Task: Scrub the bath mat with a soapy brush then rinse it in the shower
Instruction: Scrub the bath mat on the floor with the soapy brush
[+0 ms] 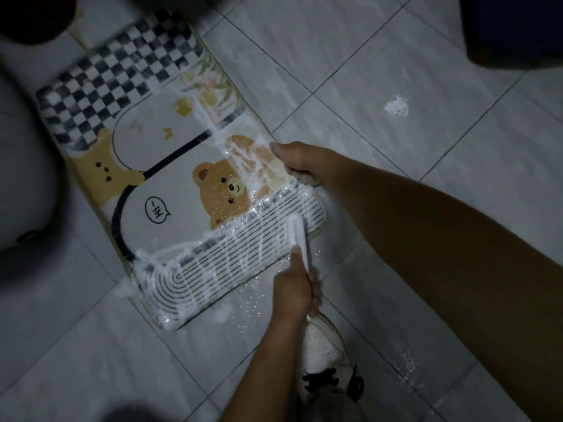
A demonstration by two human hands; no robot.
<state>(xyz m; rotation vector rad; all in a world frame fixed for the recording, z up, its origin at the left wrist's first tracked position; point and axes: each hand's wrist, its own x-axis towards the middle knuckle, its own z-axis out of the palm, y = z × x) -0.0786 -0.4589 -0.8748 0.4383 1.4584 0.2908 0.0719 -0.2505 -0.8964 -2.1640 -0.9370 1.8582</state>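
A bath mat [170,166] printed with bears, a checkered band and a striped end lies flat on the tiled floor. White soap foam streaks its striped end and right side. My left hand [294,287] is shut on a white brush [300,239], thumb along the handle, with the brush head on the mat's striped near-right corner. My right hand [300,162] rests on the mat's right edge beside the larger bear, fingers together, holding nothing.
Wet grey floor tiles [396,41] surround the mat, with a blob of foam [396,106] to the right. A white shoe [323,348] stands below my left hand. Dark objects sit at the top right [511,28] and top left corners, and a pale rounded fixture [21,178] at left.
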